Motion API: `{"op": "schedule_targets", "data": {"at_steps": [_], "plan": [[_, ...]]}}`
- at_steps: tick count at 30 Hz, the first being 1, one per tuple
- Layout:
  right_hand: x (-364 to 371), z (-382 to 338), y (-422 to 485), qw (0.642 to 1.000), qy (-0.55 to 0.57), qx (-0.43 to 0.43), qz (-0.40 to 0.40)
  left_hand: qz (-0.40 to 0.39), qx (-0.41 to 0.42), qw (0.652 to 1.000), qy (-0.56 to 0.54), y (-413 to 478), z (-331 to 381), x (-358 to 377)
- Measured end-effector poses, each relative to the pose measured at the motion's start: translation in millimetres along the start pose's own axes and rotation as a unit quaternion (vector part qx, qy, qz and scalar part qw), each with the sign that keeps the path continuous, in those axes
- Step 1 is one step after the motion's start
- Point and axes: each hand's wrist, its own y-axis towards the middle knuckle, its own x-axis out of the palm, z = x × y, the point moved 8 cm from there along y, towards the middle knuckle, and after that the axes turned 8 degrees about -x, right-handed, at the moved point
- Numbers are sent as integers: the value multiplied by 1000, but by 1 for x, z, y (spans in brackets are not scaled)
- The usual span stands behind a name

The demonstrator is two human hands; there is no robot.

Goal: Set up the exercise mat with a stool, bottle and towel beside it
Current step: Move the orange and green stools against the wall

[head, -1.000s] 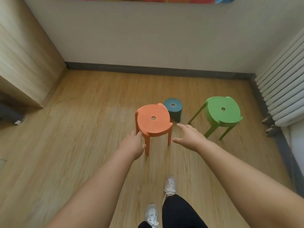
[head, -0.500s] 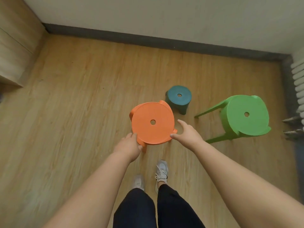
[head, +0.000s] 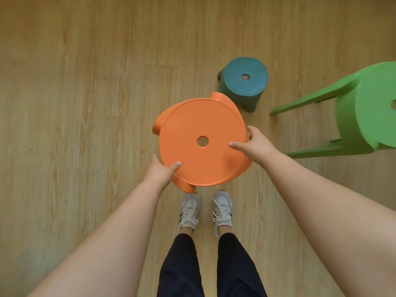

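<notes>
Upright orange stool [head: 192,123], round seat with centre hole; gripped at rim.

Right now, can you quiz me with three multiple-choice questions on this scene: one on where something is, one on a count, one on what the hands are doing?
1. Where is the teal stool relative to the orange stool?
A. Just beyond it, away from the shoes
B. Between the shoes
C. On top of it

2. How many stools show?
A. Two
B. Three
C. Five

3. What are the left hand and right hand doing?
A. Hanging free
B. Holding a bottle
C. Gripping the orange stool's seat edge

Answers: 1 A, the teal one stands past the orange seat. 2 B, orange, teal and a green stool. 3 C, a thumb lies on the seat at each side.
</notes>
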Motion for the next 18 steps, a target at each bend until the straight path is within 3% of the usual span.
{"op": "schedule_targets", "data": {"at_steps": [4, 9, 18], "plan": [[18, 10, 27, 996, 88, 11, -27, -63, -14, 991, -115, 28, -4, 14], [27, 23, 38, 985, 152, 31, -76, -156, -53, 973, -163, 44, -9, 25], [16, 71, -26, 967, 241, 83, -21, -179, -35, 982, -47, 12, -2, 30]]}}
